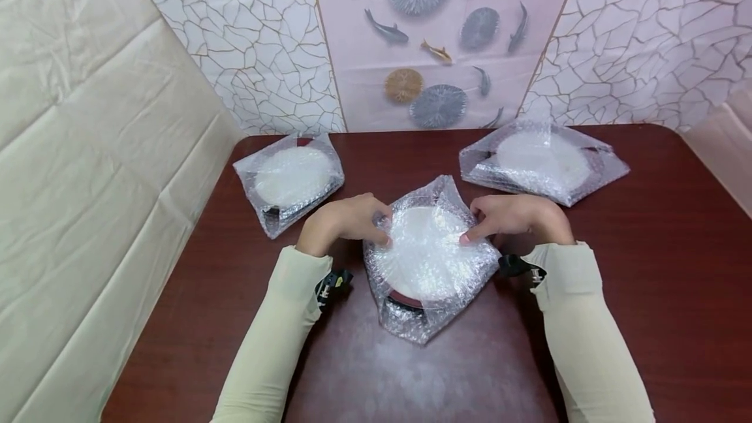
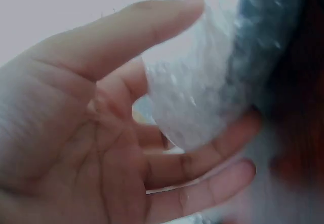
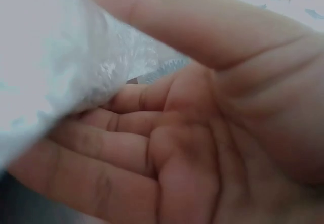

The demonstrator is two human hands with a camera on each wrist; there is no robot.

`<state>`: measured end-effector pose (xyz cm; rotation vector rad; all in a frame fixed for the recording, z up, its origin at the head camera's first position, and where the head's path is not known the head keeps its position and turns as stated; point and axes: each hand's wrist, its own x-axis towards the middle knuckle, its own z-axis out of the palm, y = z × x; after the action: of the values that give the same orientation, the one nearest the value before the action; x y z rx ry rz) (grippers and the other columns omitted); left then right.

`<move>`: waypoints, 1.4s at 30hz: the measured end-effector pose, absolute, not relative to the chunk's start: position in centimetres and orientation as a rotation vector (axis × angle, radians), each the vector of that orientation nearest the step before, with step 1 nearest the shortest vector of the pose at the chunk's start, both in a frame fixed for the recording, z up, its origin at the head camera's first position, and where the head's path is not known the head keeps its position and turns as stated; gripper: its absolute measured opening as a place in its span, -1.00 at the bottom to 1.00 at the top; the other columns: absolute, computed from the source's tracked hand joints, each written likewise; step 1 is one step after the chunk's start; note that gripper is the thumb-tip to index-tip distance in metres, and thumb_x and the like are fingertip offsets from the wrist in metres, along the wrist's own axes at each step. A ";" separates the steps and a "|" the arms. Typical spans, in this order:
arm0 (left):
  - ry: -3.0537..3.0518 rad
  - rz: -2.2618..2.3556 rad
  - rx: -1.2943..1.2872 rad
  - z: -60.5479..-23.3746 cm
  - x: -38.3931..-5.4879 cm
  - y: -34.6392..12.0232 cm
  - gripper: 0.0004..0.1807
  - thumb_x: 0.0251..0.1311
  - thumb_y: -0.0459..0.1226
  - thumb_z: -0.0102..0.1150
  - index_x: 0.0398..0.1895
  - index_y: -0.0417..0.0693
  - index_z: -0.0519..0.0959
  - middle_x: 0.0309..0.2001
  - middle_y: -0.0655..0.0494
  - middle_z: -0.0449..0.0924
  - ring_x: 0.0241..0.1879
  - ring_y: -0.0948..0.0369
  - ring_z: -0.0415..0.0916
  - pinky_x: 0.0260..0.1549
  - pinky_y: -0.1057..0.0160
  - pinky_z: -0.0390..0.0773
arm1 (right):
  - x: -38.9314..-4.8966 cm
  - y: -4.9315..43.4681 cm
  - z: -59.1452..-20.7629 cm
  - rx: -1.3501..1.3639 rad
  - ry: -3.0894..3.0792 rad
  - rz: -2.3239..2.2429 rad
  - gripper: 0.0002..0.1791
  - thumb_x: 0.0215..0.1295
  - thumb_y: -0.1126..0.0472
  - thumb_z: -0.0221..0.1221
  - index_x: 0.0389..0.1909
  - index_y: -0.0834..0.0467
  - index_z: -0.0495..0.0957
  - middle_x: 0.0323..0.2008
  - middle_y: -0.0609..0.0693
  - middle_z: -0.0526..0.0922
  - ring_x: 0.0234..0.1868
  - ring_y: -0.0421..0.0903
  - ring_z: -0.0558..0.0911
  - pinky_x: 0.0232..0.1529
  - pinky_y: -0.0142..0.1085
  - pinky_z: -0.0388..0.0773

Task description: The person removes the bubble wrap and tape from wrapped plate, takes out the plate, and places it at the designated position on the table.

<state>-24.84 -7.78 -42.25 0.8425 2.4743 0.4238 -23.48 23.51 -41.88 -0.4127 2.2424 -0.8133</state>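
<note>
A bubble-wrapped package [image 1: 425, 260] with a round white face and a dark red edge showing at its near end is between my hands at the middle of the table. The left hand [image 1: 358, 219] grips its left side, thumb on the top face and fingers around the underside. On the opposite side my right hand [image 1: 511, 217] holds it likewise, its fingers [image 3: 96, 143] reaching under the wrap. Up close in the left wrist view, the clear bubble wrap [image 2: 187, 102] lies between thumb and fingers. The package's underside is hidden in the head view.
A similar wrapped package [image 1: 294, 175] lies at the back left of the dark red table [image 1: 646, 318]. Another wrapped package [image 1: 540, 158] is at the back right. Pale cloth [image 1: 88, 181] hangs along the left edge, and a patterned backdrop [image 1: 435, 51] stands behind.
</note>
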 end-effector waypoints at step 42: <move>2.350 0.318 1.159 -43.3 -22.5 -3.4 -0.66 0.11 -0.06 0.60 -0.36 0.14 0.53 -0.41 0.34 0.45 -0.28 0.33 0.40 0.02 0.14 0.23 | -22.3 25.1 -42.6 -0.453 2.285 -0.614 -0.51 0.37 -0.22 0.35 -0.30 0.16 0.57 -0.38 0.01 0.64 -0.37 -0.08 0.57 -0.25 -0.21 0.52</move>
<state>-22.47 -3.44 -43.32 1.1588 2.3502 0.3177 -22.26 25.13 -42.60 -0.4530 2.2851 -0.6137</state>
